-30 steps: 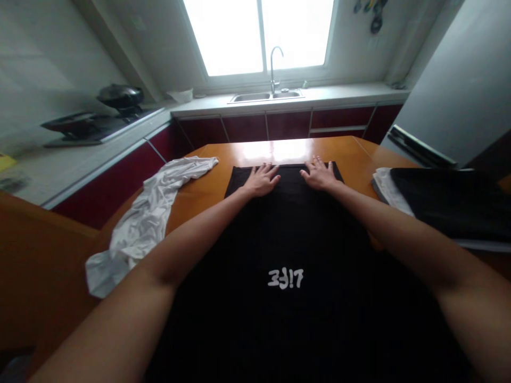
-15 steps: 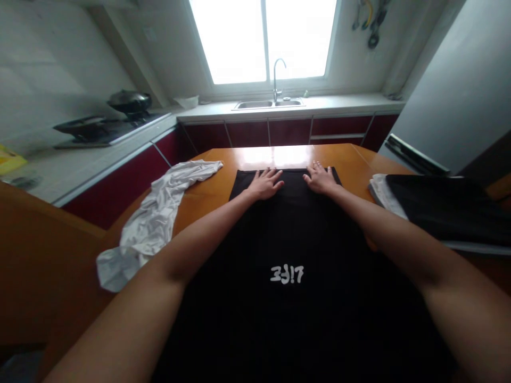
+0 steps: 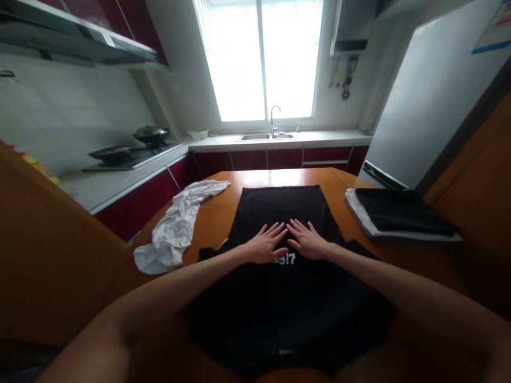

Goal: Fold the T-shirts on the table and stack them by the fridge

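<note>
Pressing: both bare hands lie flat, palms down, on the black cotton T-shirt with white lettering.
Left hand: fingers spread and straight, gripping nothing, resting on the cloth just left of the white print, partly covering it.
Right hand: fingers likewise spread flat, holding nothing, just beside the left hand, fingertips nearly meeting.
Shirt: spread flat on the orange wooden table, running from the near edge to the far end; the hands sit near its middle, cloth beneath them, not between fingers.
Left of shirt: crumpled white cloth, apart from it.
Right of shirt: folded black garment on a white one, well apart from the hands.
</note>
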The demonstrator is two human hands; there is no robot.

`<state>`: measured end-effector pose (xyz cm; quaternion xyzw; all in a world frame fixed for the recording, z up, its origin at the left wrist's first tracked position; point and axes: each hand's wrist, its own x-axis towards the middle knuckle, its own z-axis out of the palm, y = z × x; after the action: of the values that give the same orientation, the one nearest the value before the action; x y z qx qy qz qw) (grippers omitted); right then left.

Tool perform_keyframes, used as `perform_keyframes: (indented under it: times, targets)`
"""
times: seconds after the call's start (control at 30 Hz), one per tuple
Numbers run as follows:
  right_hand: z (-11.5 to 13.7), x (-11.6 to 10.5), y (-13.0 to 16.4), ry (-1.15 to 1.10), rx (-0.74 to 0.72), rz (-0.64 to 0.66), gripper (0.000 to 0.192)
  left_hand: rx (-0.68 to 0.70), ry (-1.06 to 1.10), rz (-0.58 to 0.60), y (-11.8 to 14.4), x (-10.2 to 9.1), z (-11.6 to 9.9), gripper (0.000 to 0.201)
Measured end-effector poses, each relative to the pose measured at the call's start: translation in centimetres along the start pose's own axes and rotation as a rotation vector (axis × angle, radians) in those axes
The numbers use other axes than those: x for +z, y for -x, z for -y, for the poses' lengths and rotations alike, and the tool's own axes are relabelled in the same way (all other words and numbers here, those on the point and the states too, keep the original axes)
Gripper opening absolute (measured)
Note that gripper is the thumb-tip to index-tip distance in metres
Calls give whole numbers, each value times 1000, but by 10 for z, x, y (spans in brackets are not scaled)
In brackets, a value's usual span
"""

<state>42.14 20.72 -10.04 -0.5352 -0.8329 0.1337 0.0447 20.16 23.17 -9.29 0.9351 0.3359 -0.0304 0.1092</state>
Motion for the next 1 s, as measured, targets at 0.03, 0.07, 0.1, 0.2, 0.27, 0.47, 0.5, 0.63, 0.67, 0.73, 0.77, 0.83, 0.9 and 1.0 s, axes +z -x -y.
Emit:
perform_keyframes:
  times: [0.03, 0.07, 0.1, 0.2, 0.27, 0.47, 0.5, 0.63, 0.67, 0.73, 0.77, 0.83, 0.9, 1.0]
  targets:
    - [9, 2, 14, -14, -11, 7, 70, 13, 6, 11, 12, 2, -8, 79]
    - [18, 6, 29, -27, -24, 7, 70, 28, 12, 16, 25, 5, -16, 79]
    - [26, 9, 44, -36, -38, 6, 70, 45, 17, 13, 38, 8, -24, 79]
    - [49, 22, 88, -52, -79, -18, 68, 92, 39, -16, 78, 19, -46, 79]
    - [61, 31, 117, -75, -111, -26, 66, 115, 59, -18, 104, 25, -60, 78]
    - [84, 37, 175, -187, -201, 28, 66, 215, 162, 13, 163, 19, -95, 75]
    - [86, 33, 176, -217, -193, 42, 64, 230, 188, 22, 167, 13, -98, 69]
    - [92, 13, 146, -287, -44, -61, 55, 142, 295, -49, 150, -12, -91, 45]
    - [93, 10, 133, -269, -18, -117, 54, 85, 299, -113, 141, -15, -85, 46]
    - [95, 8, 109, -208, 19, -205, 55, -27, 236, -237, 121, -11, -73, 48]
    - [95, 11, 99, -172, 34, -228, 56, -83, 179, -269, 113, -6, -67, 50]
    - [95, 21, 86, -110, 49, -226, 58, -194, 74, -263, 103, 9, -57, 56]
    - [93, 33, 81, -73, 42, -193, 60, -256, 23, -207, 101, 25, -52, 66]
    - [89, 46, 83, -62, 50, -199, 60, -281, 25, -163, 106, 36, -50, 73]
